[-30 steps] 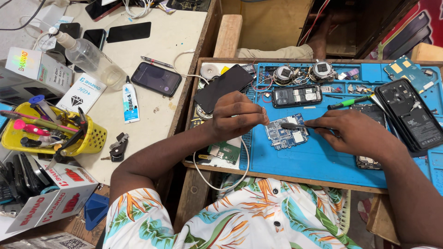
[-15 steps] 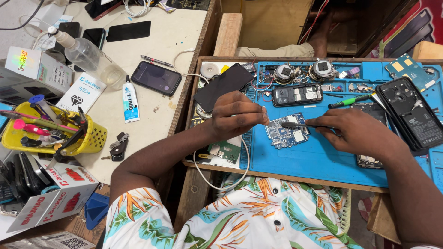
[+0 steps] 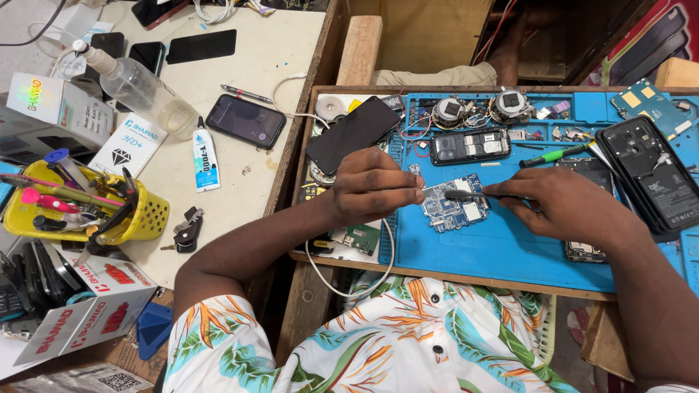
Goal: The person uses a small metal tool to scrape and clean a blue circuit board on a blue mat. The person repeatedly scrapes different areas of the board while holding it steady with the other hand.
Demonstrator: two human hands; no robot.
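Blue work mat point(image 3: 510, 251) bearing circuit board point(image 3: 453, 206), opened phones; pale table point(image 3: 240, 175), glue tube point(image 3: 204, 159)

Blue circuit board point(image 3: 453, 206) flat on blue mat point(image 3: 502, 247), thin dark tool point(image 3: 473, 195) across it

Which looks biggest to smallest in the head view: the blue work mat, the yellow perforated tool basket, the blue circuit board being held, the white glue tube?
1. Blue work mat
2. Yellow perforated tool basket
3. Blue circuit board, steadied by the left hand, tool in the right hand
4. White glue tube, close to the board in size, so their order is unsure
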